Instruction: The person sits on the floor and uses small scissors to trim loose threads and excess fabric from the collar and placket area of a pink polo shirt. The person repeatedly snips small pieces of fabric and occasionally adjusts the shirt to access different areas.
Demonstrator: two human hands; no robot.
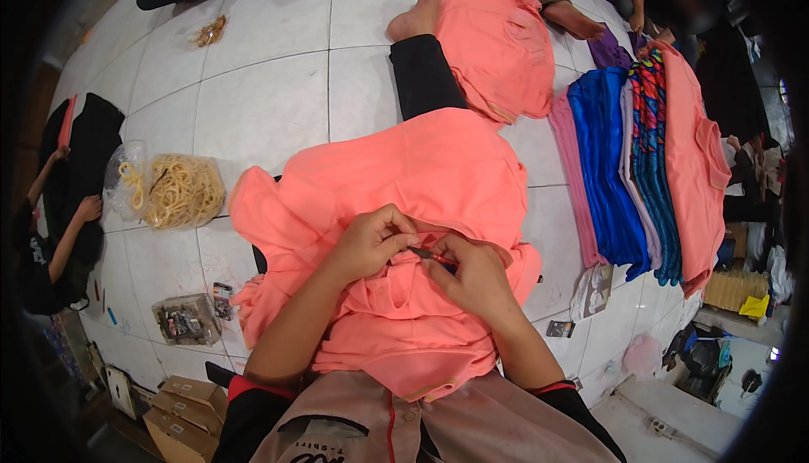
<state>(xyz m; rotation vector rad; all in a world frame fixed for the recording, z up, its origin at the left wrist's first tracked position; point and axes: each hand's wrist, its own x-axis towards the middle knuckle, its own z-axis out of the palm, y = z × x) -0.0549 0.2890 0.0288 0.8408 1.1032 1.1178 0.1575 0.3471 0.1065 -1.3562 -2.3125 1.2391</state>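
Note:
A coral-pink collared shirt (pixel 404 166) lies spread over my lap and legs. My right hand (pixel 471 276) holds a small pointed cutting tool (pixel 430 254), likely thread snips, with a dark tip and some red and blue on its handle. Its tip points left, at the shirt's fabric near an opening edge. My left hand (pixel 373 242) pinches the same fabric between thumb and forefinger, right by the tool's tip. The fingers hide part of the tool and the exact spot being worked.
Folded garments (pixel 607 166) in pink, blue and patterned cloth lie to the right. Another coral shirt (pixel 499 46) lies ahead beside bare feet. A plastic bag of cream cord (pixel 183 191) and a small box (pixel 185 319) sit left. Other people (pixel 60 210) sit around the tiled floor.

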